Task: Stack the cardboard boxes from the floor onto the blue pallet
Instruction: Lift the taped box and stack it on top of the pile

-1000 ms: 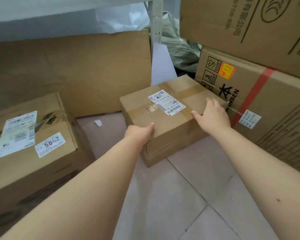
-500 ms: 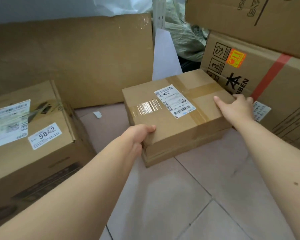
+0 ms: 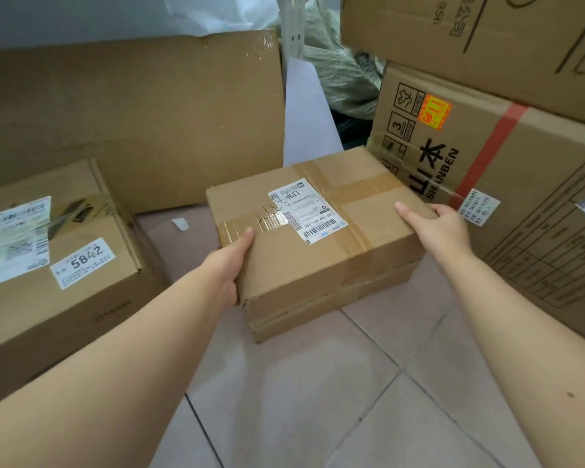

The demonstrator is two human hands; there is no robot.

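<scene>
Tiles [image 3: 318, 400] lay bare nearest the camera, and both forearms reached across them to the taped box [image 3: 318, 238]; the left hand [image 3: 228, 268] clasped its near left corner, thumb over the top edge and the other fingers hidden against the side; the right hand [image 3: 443, 228] gripped the far right edge, thumb flat on the lid and fingers curled out of sight behind it. That box sat on a second, flatter box [image 3: 335, 305] on the floor, or perhaps just off it; I could not tell which. To the left stood the box marked 5842 [image 3: 58, 265], near but apart; on the right a printed carton [image 3: 487, 184] stood just beside the gripped box, with another carton [image 3: 470, 38] stacked on it; a flat sheet of cardboard [image 3: 132, 113] leaned at the back.

No blue pallet was in view, so the task looked barely started: at least three boxes remained on the floor, and carrying and stacking were all still ahead.

Compared with half a second earlier, the box had swung nearer and appeared larger, its label turned more toward the viewer; the right hand had slid further round the far edge; the left grip had deepened.
</scene>
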